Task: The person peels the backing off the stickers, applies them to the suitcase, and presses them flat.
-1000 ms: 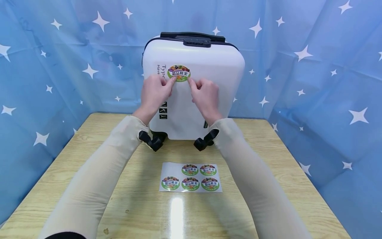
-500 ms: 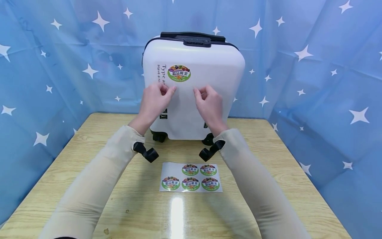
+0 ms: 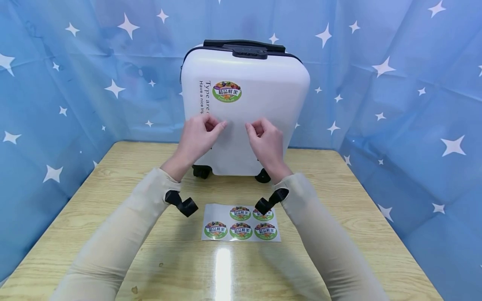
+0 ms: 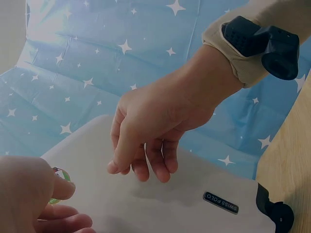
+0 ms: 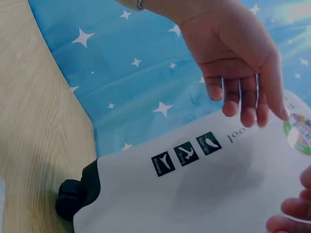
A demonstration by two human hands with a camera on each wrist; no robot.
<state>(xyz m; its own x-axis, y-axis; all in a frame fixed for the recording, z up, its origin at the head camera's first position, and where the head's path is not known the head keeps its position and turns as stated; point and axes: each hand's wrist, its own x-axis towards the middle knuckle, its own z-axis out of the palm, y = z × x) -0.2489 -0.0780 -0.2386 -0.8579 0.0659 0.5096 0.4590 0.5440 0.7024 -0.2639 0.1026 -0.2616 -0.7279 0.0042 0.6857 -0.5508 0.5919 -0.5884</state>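
A white suitcase (image 3: 260, 96) stands upright on the table, with an oval fruit sticker (image 3: 227, 92) on the upper left of its front. Below the sticker, my left hand (image 3: 198, 134) hovers before the suitcase, fingers loosely bent and holding nothing. Level with it, my right hand (image 3: 266, 140) hangs in the same relaxed way, also holding nothing. The left wrist view shows a gap between the right hand (image 4: 150, 126) and the suitcase face. On the table lies a white sheet (image 3: 214, 211) with several matching stickers, one partly hidden by the right wrist camera.
The wooden table (image 3: 150, 259) carries the suitcase at its far side. Behind and beside it hangs a blue curtain (image 3: 376, 104) with white stars. Black wheels (image 3: 202, 171) show under the suitcase, and its black handle (image 3: 244, 43) is on top.
Both hands have left the sticker's lower edge and moved down, toward me. The sticker stays on the suitcase, now fully uncovered. The sheet on the table has not moved.
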